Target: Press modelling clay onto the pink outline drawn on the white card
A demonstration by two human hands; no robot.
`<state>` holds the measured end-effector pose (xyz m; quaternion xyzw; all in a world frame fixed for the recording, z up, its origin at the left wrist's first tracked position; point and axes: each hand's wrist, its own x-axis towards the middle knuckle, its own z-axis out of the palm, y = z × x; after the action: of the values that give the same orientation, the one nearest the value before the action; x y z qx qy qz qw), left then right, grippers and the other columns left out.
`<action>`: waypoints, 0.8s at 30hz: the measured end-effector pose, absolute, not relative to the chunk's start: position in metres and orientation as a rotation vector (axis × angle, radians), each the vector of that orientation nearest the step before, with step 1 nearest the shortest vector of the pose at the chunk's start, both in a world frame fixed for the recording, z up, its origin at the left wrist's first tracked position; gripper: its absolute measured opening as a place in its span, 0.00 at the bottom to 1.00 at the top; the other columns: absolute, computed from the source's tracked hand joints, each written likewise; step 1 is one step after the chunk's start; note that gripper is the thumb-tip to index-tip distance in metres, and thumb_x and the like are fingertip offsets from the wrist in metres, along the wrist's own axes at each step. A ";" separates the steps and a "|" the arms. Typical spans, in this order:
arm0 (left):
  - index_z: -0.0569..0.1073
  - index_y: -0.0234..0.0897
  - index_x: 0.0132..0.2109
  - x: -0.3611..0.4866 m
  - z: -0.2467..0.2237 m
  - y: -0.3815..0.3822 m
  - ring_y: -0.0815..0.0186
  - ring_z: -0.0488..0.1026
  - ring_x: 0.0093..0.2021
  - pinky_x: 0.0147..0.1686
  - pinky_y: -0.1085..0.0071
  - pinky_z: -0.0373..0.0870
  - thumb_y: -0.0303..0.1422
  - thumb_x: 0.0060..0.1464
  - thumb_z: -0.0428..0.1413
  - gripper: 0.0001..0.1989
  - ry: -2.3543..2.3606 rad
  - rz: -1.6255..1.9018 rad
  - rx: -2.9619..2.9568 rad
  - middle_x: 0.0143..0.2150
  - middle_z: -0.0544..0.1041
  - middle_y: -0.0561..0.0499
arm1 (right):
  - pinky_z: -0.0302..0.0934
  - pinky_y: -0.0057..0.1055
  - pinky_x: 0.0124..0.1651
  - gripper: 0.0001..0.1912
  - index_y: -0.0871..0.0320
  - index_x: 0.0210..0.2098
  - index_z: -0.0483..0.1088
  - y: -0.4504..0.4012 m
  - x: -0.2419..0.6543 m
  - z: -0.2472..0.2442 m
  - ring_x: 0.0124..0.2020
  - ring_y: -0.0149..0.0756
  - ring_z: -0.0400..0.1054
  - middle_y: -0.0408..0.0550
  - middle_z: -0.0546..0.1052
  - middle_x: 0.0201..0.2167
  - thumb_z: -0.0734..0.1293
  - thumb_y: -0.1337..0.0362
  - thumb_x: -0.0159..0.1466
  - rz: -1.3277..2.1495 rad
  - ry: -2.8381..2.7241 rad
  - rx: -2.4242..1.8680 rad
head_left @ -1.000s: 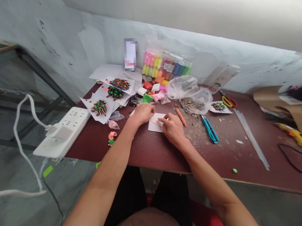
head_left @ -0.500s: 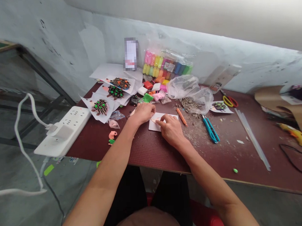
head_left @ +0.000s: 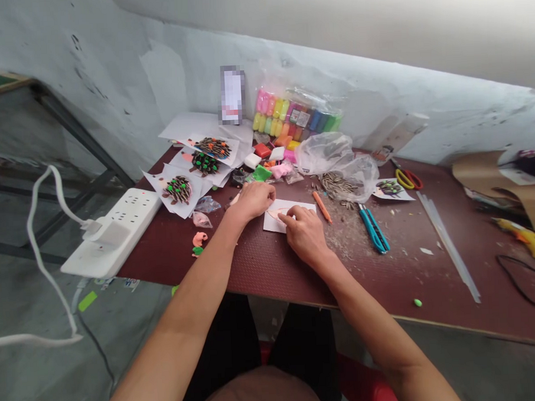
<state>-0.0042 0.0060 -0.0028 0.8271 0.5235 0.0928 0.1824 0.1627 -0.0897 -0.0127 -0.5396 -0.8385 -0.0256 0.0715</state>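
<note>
The left hand [head_left: 254,202] rests on the left edge of a white card [head_left: 290,216], while the right hand [head_left: 304,234] lies over the card's middle, its fingertips [head_left: 280,217] at a thin peach clay shape [head_left: 273,212]. The hands are apart but close, and whether either grips anything cannot be told. The card sits near the centre of a maroon table [head_left: 271,277] and so far shows only that shape, with no seeds on it. Just to the right lie an orange clay roll [head_left: 321,207], teal-handled scissors [head_left: 374,231] and a clear bag [head_left: 348,176] of sunflower seed shells [head_left: 336,184]. At upper left, three paper sheets [head_left: 166,193] carry clay rounds [head_left: 178,190] already studded with seeds and coloured dots. Farther back, at top centre, stands a pack of modelling clay [head_left: 297,112].
</note>
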 end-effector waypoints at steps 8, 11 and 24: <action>0.82 0.38 0.42 -0.004 -0.001 0.006 0.56 0.78 0.50 0.51 0.64 0.68 0.26 0.58 0.54 0.12 1.478 0.242 2.338 0.46 0.84 0.45 | 0.48 0.37 0.43 0.20 0.56 0.50 0.79 -0.088 0.161 -0.013 0.40 0.41 0.62 0.55 0.76 0.44 0.57 0.70 0.73 -0.061 -2.550 -1.641; 0.82 0.38 0.42 -0.004 -0.002 0.006 0.56 0.78 0.50 0.50 0.64 0.68 0.25 0.58 0.54 0.12 1.478 0.243 2.342 0.46 0.84 0.45 | 0.48 0.37 0.43 0.20 0.56 0.51 0.79 -0.089 0.160 -0.012 0.40 0.41 0.62 0.55 0.76 0.44 0.56 0.70 0.73 -0.056 -2.555 -1.655; 0.83 0.38 0.42 -0.004 -0.004 0.006 0.56 0.78 0.49 0.50 0.64 0.68 0.25 0.58 0.54 0.12 1.481 0.271 2.336 0.45 0.84 0.44 | 0.50 0.37 0.45 0.19 0.55 0.50 0.80 -0.086 0.162 -0.013 0.42 0.42 0.63 0.56 0.75 0.46 0.57 0.69 0.74 -0.040 -2.508 -1.739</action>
<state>-0.0039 0.0058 -0.0041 0.8268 0.5242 0.0960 0.1801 0.1623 -0.0865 -0.0129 -0.5691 -0.8210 -0.0130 0.0446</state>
